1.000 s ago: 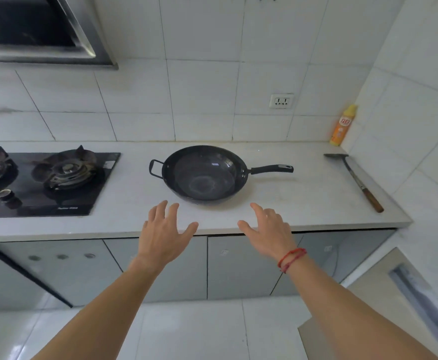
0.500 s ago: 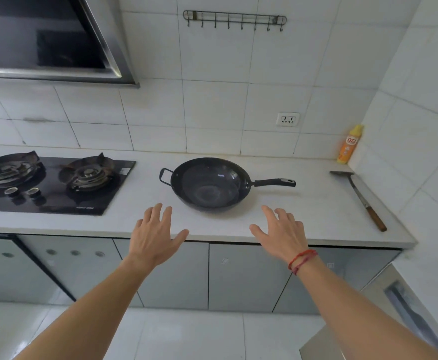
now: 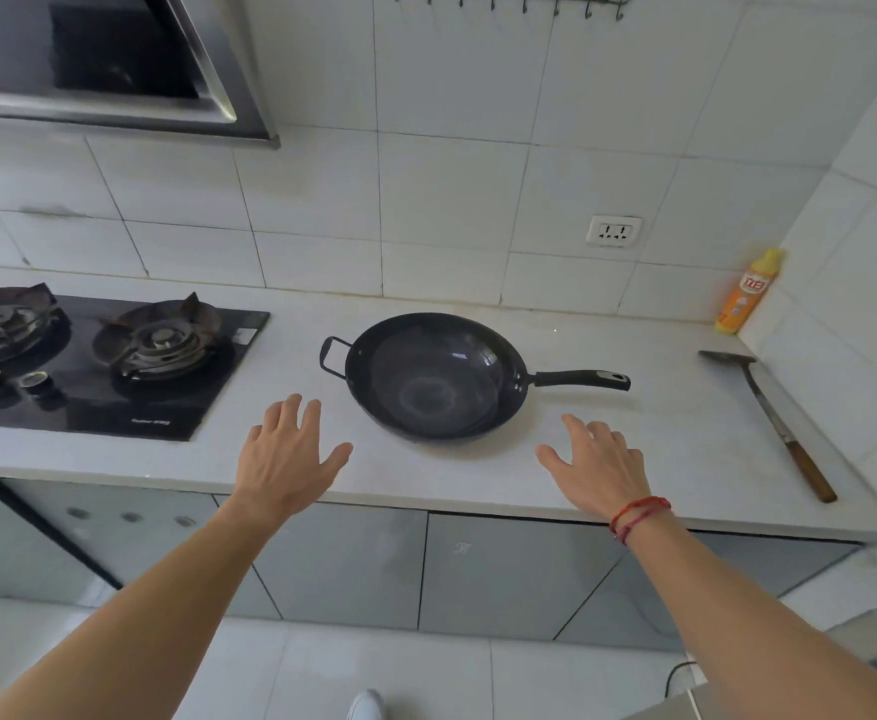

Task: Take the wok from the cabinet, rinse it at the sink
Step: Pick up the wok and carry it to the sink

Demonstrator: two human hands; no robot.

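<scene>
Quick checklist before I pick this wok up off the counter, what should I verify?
1. Wok sits upright on the counter, nothing visible inside: ok.
2. Long handle free, pointing right: ok.
3. Left hand empty, fingers spread, not touching the wok: ok.
4. Right hand empty, fingers spread, nearer the long handle: ok.
5. Spatula lies apart from the wok: ok.
6. Way to the sink: cannot tell, no sink in view.

Home kitchen, gas hob [image 3: 99, 356], range hood [image 3: 109, 65], tiled wall [image 3: 452, 200], countertop [image 3: 608, 459]
</scene>
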